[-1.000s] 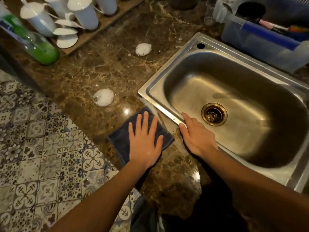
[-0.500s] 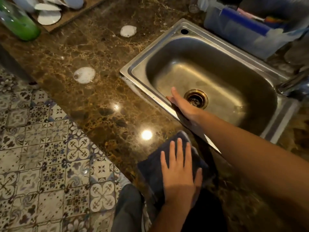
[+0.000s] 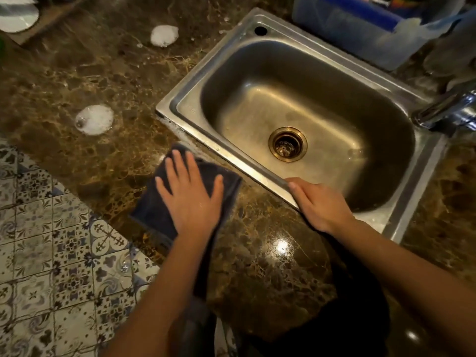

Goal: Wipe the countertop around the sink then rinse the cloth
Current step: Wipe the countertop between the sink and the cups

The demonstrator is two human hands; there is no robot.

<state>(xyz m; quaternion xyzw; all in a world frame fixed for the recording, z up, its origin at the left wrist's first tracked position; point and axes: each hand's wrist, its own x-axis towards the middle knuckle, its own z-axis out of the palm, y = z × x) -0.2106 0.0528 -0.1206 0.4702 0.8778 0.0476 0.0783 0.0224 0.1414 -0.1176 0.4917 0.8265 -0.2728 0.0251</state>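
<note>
A dark blue cloth [image 3: 152, 210] lies flat on the brown marble countertop [image 3: 85, 73], just in front of the sink's near-left rim. My left hand [image 3: 192, 197] presses down on it with fingers spread. My right hand [image 3: 319, 204] rests palm-down on the near rim of the steel sink [image 3: 185, 99], fingers along the edge, holding nothing. Two white foam patches sit on the counter: one [image 3: 94, 119] left of the sink, another [image 3: 164, 35] farther back.
A chrome faucet [image 3: 448, 112] juts in from the right edge. A translucent blue-lidded bin [image 3: 365, 29] stands behind the sink. A wooden tray with white lids [image 3: 18, 19] is at the top left. Patterned floor tiles [image 3: 51, 253] lie beyond the counter's left edge.
My left hand has slid the cloth along the counter's front edge, away and back toward the sink's near-left corner. My right hand shifted rightward along the sink rim. The view moved too.
</note>
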